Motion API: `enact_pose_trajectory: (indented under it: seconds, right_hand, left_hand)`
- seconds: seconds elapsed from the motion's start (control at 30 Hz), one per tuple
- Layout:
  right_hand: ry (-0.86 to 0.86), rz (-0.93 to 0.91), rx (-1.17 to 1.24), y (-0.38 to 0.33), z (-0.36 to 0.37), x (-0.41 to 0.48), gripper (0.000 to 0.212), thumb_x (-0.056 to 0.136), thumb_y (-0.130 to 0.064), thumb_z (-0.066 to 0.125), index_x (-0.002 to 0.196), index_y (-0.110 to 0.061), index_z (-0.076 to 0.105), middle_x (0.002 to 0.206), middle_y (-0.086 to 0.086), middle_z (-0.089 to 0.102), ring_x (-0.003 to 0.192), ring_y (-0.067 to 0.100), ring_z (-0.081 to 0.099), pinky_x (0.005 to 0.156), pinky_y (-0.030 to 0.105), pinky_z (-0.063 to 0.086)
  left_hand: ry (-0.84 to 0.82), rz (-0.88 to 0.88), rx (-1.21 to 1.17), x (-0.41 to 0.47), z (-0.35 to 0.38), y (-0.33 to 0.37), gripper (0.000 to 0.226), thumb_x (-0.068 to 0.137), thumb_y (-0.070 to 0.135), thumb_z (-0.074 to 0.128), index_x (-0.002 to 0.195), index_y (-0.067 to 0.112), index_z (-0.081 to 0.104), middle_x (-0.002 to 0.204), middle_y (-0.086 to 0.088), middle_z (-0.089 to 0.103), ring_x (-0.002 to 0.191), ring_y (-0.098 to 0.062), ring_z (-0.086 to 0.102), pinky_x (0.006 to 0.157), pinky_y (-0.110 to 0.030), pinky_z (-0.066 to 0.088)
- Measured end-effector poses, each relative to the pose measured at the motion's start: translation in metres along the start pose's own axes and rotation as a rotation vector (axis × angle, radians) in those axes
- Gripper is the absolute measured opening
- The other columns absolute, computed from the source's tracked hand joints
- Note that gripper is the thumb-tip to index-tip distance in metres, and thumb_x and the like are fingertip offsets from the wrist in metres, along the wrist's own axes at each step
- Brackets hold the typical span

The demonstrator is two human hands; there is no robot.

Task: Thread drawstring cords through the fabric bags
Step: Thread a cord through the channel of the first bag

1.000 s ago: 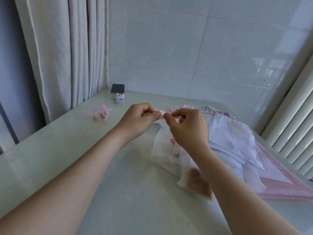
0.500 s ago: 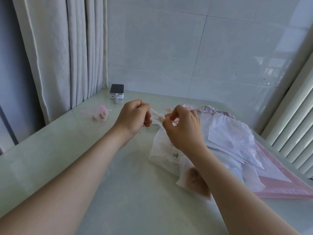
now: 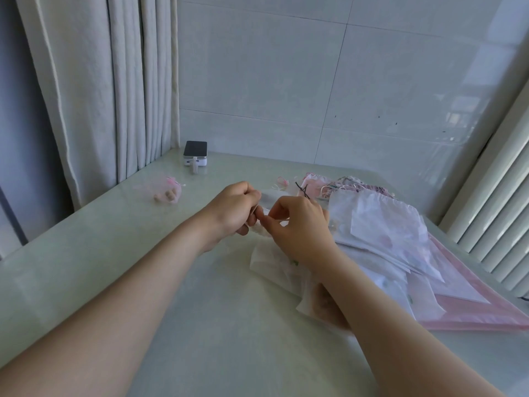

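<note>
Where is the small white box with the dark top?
Head view: the white box sits at the far left corner of the table, beside the curtain, behind the pink mesh pouch.

A pale green, glossy tabletop [image 3: 200, 325] fills the lower part of the view and runs back into a corner. Behind it stands a wall [image 3: 257, 81] of large, shiny white tiles with thin grey joints. A bright, blurred reflection sits on its right side, near a few small dark specks. On the left an off-white curtain [image 3: 86, 96] hangs in vertical folds past the table's edge, with a blue-grey surface [image 3: 14, 124] beside it. On the right, white ribbed slats [image 3: 498, 213] rise at a slant — radiator or blind, unclear. The light is soft and even.
</note>
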State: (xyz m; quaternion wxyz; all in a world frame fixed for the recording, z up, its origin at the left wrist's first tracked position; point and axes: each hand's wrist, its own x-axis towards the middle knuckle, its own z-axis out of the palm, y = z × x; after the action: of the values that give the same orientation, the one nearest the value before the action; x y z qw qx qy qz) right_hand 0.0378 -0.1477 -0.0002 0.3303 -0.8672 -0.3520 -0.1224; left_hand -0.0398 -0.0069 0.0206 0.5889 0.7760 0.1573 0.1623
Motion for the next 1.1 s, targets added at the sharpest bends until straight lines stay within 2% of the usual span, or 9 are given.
enact_pose_trajectory:
  seconds: [0.07,0.17,0.3,0.4,0.5,0.6,0.73,0.93,1.1]
  right_hand:
    - [0.037,-0.018,-0.074,0.001,-0.001,0.001,0.023,0.096,-0.048,0.065,0.089,-0.028,0.072,0.086,-0.011,0.072,0.102,0.021,0.052,0.082,0.037,0.024]
    - [0.084,-0.072,-0.133,-0.001,-0.003,0.002,0.022,0.104,-0.037,0.054,0.099,-0.027,0.073,0.077,-0.006,0.068,0.098,0.026,0.057,0.086,0.038,0.029]
    - [0.061,-0.052,0.051,-0.004,-0.002,0.005,0.022,0.103,-0.043,0.054,0.105,-0.035,0.074,0.064,-0.012,0.058,0.090,0.022,0.061,0.092,0.040,0.039]
    - [0.027,-0.067,0.180,-0.007,-0.006,0.004,0.021,0.096,-0.045,0.058,0.094,-0.038,0.077,0.063,-0.013,0.067,0.078,0.013,0.064,0.089,0.046,0.051]
    - [0.014,-0.075,0.215,-0.010,-0.008,0.003,0.020,0.092,-0.028,0.065,0.076,-0.029,0.077,0.064,-0.016,0.070,0.072,0.012,0.065,0.082,0.046,0.054]
    - [0.035,-0.044,0.208,-0.012,-0.009,0.002,0.023,0.085,-0.023,0.063,0.065,-0.028,0.072,0.063,-0.019,0.070,0.070,0.011,0.066,0.082,0.042,0.054]
    - [0.056,0.047,0.210,-0.012,-0.010,0.002,0.023,0.085,-0.020,0.060,0.063,-0.026,0.065,0.051,-0.015,0.059,0.058,0.011,0.055,0.067,0.034,0.043]
    - [0.069,0.065,0.147,-0.015,-0.008,0.003,0.020,0.092,-0.031,0.058,0.073,-0.027,0.053,0.063,-0.009,0.058,0.073,0.021,0.057,0.077,0.041,0.045]
    - [0.049,0.080,0.053,-0.011,-0.007,0.002,0.016,0.093,-0.031,0.055,0.079,-0.023,0.052,0.066,-0.005,0.058,0.076,0.025,0.056,0.083,0.043,0.044]
  left_hand:
    - [-0.019,-0.011,0.036,-0.001,-0.001,-0.002,0.023,0.108,0.020,0.041,0.088,0.014,0.051,0.082,-0.005,0.065,0.069,-0.019,0.049,0.054,-0.028,0.039]
    - [-0.033,0.006,0.066,-0.002,-0.001,0.000,0.025,0.108,0.019,0.039,0.088,0.013,0.053,0.081,-0.003,0.066,0.070,-0.019,0.049,0.055,-0.028,0.039]
    - [-0.087,0.058,0.104,-0.003,0.000,0.000,0.032,0.113,0.024,0.038,0.090,0.012,0.056,0.076,0.002,0.066,0.067,-0.015,0.050,0.055,-0.026,0.039]
    - [-0.108,0.108,0.137,-0.005,-0.001,-0.002,0.034,0.114,0.029,0.038,0.091,0.011,0.056,0.073,0.004,0.064,0.062,-0.010,0.050,0.054,-0.024,0.038]
    - [-0.118,0.166,0.180,-0.005,0.000,-0.003,0.034,0.114,0.030,0.037,0.091,0.010,0.054,0.075,0.001,0.063,0.058,-0.008,0.049,0.051,-0.018,0.037]
    - [-0.130,0.175,0.224,-0.005,0.000,-0.004,0.036,0.114,0.030,0.037,0.087,0.013,0.052,0.075,0.001,0.063,0.058,-0.007,0.049,0.052,-0.017,0.038]
    - [-0.138,0.152,0.209,-0.004,0.000,-0.004,0.035,0.113,0.034,0.040,0.086,0.015,0.051,0.069,0.008,0.063,0.062,-0.010,0.050,0.057,-0.024,0.039]
    - [-0.131,0.190,0.154,-0.003,0.001,-0.003,0.025,0.112,0.027,0.045,0.094,0.011,0.052,0.071,0.004,0.062,0.070,-0.018,0.045,0.062,-0.032,0.037]
    - [-0.160,0.152,0.098,-0.002,-0.004,-0.008,0.011,0.105,0.019,0.064,0.099,0.011,0.070,0.075,-0.001,0.072,0.068,-0.012,0.061,0.059,-0.024,0.045]
